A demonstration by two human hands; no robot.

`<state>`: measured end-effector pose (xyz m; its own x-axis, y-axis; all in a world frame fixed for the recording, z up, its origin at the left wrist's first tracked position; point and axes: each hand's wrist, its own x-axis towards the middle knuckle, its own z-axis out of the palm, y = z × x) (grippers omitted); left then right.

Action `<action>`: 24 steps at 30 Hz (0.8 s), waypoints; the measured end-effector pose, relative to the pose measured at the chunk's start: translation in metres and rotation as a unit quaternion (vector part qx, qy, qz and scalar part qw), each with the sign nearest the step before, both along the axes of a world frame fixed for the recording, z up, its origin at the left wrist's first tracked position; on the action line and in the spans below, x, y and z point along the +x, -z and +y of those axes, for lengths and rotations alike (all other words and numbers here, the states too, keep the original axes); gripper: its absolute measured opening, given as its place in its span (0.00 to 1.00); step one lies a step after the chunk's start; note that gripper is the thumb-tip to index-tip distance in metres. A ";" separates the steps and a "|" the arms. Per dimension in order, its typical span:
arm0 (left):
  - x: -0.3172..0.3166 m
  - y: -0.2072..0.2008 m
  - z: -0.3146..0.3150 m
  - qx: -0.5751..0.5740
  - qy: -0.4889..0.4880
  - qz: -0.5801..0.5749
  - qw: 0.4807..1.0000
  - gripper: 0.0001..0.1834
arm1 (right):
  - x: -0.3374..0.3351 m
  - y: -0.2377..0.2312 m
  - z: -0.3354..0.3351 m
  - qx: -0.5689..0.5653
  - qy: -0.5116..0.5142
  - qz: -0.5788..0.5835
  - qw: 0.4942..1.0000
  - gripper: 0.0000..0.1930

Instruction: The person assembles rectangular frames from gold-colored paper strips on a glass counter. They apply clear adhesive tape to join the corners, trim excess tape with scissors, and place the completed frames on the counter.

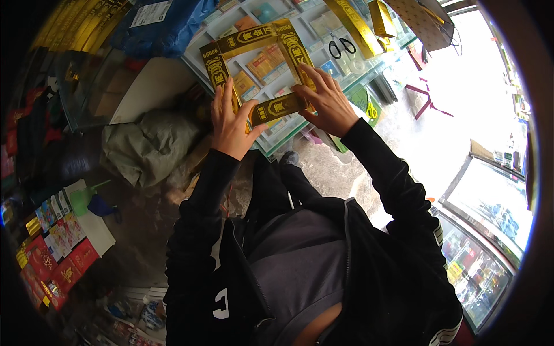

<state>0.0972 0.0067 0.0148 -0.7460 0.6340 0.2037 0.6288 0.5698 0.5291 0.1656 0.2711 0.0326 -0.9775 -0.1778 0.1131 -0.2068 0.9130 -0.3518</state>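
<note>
A rectangular frame of printed gold bars (248, 37) lies on the glass counter (203, 68), with small packets showing through its open middle. My left hand (232, 128) is at its near left corner, fingers along the left bar and thumb toward the front bar (279, 108). At the near right corner my right hand (330, 104) curls its fingers over the right bar, its thumb by the front bar's end. Both hands grip the frame; the undersides of the bars are hidden. Black-handled scissors (341, 48) lie beyond the frame's right side, beside what looks like a clear tape roll (357, 66).
More gold bars (353, 26) lie at the counter's far right, near a brown patterned bag (418, 22). A blue plastic bag (164, 34) sits at the far left, with stacked gold strips (81, 26) behind. Yellow-handled scissors (371, 108) are right of the counter. A grey-green sheet (153, 144) is bunched at left.
</note>
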 end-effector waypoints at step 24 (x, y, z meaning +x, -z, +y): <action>-0.001 0.002 -0.009 0.038 0.040 -0.029 0.998 0.28 | 0.009 -0.005 -0.007 -0.044 0.012 -0.021 0.999 0.26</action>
<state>0.0964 -0.0022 0.0127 -0.7055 0.6763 0.2118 0.6382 0.4764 0.6047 0.1751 0.2638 0.0371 -0.9855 -0.1461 0.0864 -0.1694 0.8822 -0.4393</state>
